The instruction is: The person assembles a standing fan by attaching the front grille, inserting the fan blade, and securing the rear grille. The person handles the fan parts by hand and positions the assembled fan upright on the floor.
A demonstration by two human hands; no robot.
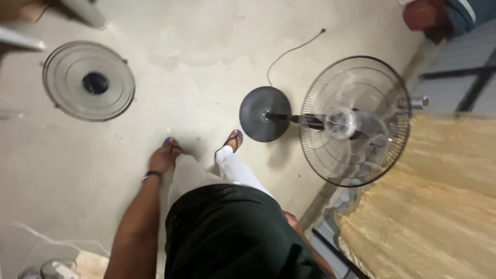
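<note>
Left grip point(164, 157) hangs loosely curled, holding nothing; the standing fan point(355, 121) lies off to its right, pole running sideways toward the base point(265, 113). Right grip point(290, 219), nearer the fan, is mostly hidden.

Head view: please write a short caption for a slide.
Standing person, left hand hanging empty, between a detached fan grille and a pedestal fan.
</note>
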